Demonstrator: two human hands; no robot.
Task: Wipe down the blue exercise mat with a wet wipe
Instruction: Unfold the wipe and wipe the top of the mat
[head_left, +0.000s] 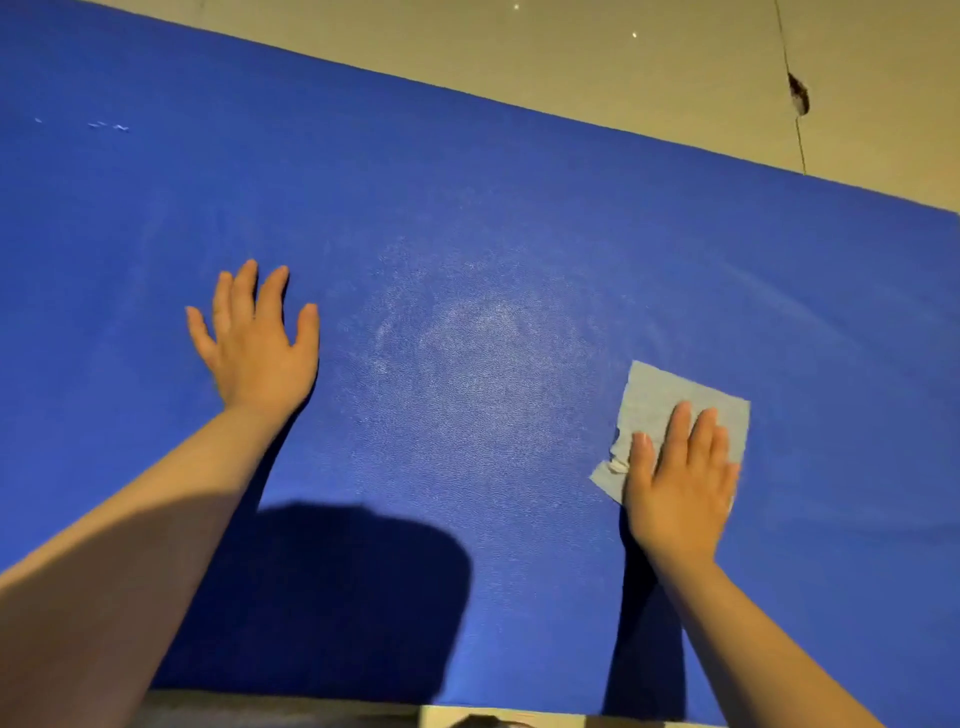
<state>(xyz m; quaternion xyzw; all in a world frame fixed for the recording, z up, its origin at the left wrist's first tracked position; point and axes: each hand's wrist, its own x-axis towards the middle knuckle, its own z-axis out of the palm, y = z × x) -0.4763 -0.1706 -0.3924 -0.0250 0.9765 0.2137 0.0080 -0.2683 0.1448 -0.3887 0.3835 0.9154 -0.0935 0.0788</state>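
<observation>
Leaning in: we look down over the blue mat (467, 182), both bare forearms reaching out from the near edge.
Shadow: a dark patch lies on the mat at the near edge, between our two arms.
Floor, near: a strip of pale floor shows just under the mat's near edge.
Right hand: our right hand (678, 483) lies palm down on the wet wipe (675, 389), fingers (680, 431) straight and close together, pressing it flat to the mat rather than curling round it.
Wet wipe: pale blue-grey, roughly square, a little crumpled along its left side by our thumb; it sits toward the right part of the mat, nearer the near edge than the far one.
Left hand: our left hand (257, 343) rests flat on the mat, fingers spread and straight, holding nothing, well apart from the wipe.
Mat surface: between the hands we see a whitish, smeary patch (478, 338); small pale flecks (109, 126) sit toward the far left.
Floor, far: beige floor (623, 62) runs beyond the far edge, with a thin dark crack (797, 93) toward the far right.
</observation>
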